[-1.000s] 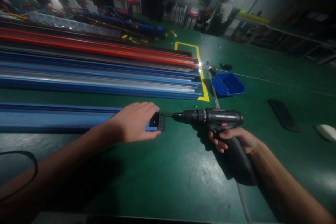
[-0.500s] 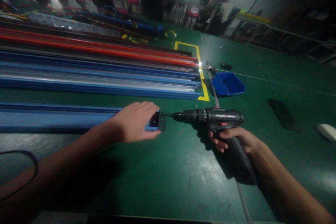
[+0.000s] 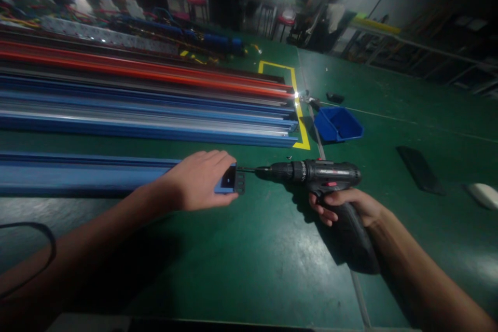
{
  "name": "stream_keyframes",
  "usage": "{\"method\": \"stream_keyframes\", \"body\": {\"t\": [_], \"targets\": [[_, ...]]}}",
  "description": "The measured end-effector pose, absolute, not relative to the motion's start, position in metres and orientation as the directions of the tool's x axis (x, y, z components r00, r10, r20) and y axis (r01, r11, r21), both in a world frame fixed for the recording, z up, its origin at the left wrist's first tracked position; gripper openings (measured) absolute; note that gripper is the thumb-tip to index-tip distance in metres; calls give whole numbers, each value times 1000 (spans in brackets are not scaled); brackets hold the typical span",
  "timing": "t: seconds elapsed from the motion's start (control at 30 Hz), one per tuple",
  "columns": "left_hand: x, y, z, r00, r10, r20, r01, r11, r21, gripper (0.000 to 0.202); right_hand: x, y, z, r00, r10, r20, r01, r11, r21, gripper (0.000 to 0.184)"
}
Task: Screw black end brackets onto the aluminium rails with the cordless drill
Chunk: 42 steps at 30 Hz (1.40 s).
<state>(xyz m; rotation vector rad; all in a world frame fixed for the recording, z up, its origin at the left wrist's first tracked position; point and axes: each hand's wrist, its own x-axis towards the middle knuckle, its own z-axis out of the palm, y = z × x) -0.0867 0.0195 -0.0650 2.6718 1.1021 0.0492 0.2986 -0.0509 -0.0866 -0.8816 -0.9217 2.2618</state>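
Note:
My left hand (image 3: 204, 179) is wrapped over the right end of a long blue metal profile (image 3: 81, 174) lying on the table. A dark end cap (image 3: 240, 183) with small openings sits at that end, just past my fingers. In my right hand (image 3: 356, 205) is a black cordless drill (image 3: 330, 172), gripped by its handle with a finger at the trigger. Its long thin bit (image 3: 252, 169) points left and reaches the upper part of the end cap. Whether a screw sits at the tip is too small to tell.
Several blue profiles (image 3: 155, 116) and a red one (image 3: 155, 65) lie behind, ending near yellow tape (image 3: 302, 124). A blue bin (image 3: 339, 123) stands right of them. A dark flat piece (image 3: 420, 170) and a white object (image 3: 484, 195) lie far right. People (image 3: 322, 5) are in the background.

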Motion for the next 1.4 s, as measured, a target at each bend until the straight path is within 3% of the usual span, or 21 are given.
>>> {"method": "stream_keyframes", "body": {"t": [1.4], "targets": [[-84,19,-62,711,696,-98,697,-679,231,59,295,-52,-82,-603,682,-413,-211,-636,-743,17]]}}
